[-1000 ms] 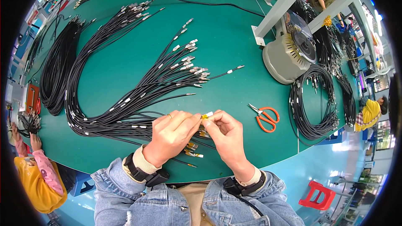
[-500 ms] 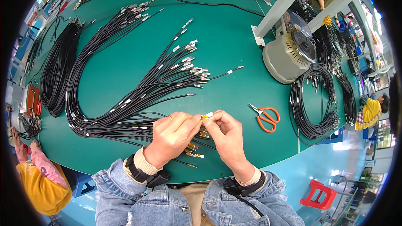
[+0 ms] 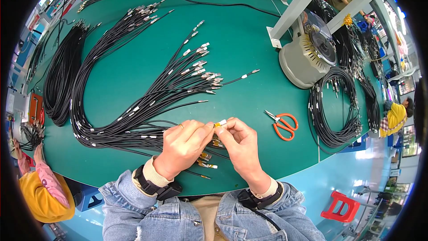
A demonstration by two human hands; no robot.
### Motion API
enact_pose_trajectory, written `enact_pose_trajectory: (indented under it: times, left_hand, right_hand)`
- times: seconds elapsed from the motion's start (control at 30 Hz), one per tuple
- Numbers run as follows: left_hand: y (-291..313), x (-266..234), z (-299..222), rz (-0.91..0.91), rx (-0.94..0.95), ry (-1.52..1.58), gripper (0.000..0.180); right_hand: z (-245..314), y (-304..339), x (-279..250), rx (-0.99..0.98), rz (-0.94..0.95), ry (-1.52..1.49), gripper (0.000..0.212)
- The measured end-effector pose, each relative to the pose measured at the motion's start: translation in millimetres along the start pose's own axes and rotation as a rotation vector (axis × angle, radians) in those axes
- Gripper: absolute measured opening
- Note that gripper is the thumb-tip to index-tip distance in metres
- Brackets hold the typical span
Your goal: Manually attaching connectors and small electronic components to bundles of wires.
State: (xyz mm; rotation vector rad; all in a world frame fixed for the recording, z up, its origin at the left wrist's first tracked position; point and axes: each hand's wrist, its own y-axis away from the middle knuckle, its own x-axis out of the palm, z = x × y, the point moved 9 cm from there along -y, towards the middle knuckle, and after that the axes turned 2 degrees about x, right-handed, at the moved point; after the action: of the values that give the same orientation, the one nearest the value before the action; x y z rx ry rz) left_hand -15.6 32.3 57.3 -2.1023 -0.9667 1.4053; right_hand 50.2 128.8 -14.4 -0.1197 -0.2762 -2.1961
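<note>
My left hand (image 3: pixel 185 146) and my right hand (image 3: pixel 243 147) meet at the near side of the table, fingertips closed in pinches. Between them is a small cable end (image 3: pixel 218 124) with a yellow wrap and a white tip sticking up. Much of it is hidden by the fingers. Under and beside my hands lies a bundle of black cables (image 3: pixel 120 127), curved in a U, with white labels and metal connectors. Several cable ends with yellow wraps (image 3: pixel 206 156) poke out below my left hand. Orange-handled cutters (image 3: pixel 285 127) rest on the table to the right of my right hand.
A grey round-topped machine (image 3: pixel 305 60) stands by the white frame leg (image 3: pixel 290 18). Coiled black cables (image 3: pixel 333 111) lie at the right, another bundle (image 3: pixel 67 76) at the far left. Co-workers are around the green table (image 3: pixel 249 31). A red stool (image 3: pixel 340 207) is on the floor.
My hands keep almost the same pinch on the cable end, with barely a shift of the fingers. At the left, a co-worker's arms have moved slightly.
</note>
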Motion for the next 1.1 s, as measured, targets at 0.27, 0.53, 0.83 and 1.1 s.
enact_pose_trajectory:
  times: [0.27, 0.53, 0.83, 1.1]
  left_hand:
    - [3, 2, 0, 0.016, -0.019, -0.006, 0.023]
    - [3, 2, -2, -0.016, 0.021, 0.03, 0.029]
    - [2, 4, 3, -0.021, -0.032, 0.095, 0.03]
    - [3, 12, 20, 0.091, -0.289, 0.297, 0.022]
  right_hand:
    - [-3, 0, 0, 0.02, -0.014, -0.022, 0.004]
    - [-5, 0, 0, 0.014, -0.016, -0.044, 0.004]
    - [2, 4, 2, 0.02, -0.01, -0.038, 0.003]
    - [-5, 12, -3, 0.163, 0.011, -0.084, 0.008]
